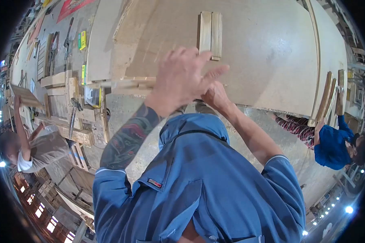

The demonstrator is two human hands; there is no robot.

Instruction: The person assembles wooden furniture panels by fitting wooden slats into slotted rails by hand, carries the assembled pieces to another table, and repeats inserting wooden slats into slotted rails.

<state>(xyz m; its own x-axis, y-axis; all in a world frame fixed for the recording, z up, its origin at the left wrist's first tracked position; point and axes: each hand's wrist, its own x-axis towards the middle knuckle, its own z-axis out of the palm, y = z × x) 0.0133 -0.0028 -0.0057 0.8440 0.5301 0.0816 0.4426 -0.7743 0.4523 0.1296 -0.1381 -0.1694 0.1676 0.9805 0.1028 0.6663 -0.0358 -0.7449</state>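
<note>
My left hand is raised over the near edge of the worktable, blurred by motion. Its fingers and thumb are spread, and nothing shows in them. Just behind it, at the table edge, my right hand has its fingers curled. My left hand covers part of it, so what it grips is hidden. A pale wooden strip, partly blurred, runs leftward from behind my left hand along the edge; I cannot tell whether it is held. Beyond my fingers, two short wooden pieces lie side by side on the tabletop.
At the right, a person in blue handles long wooden strips. On the left, another person holds up a wooden board. A bar clamp, wooden frames and yellow boxes stand at the left bench.
</note>
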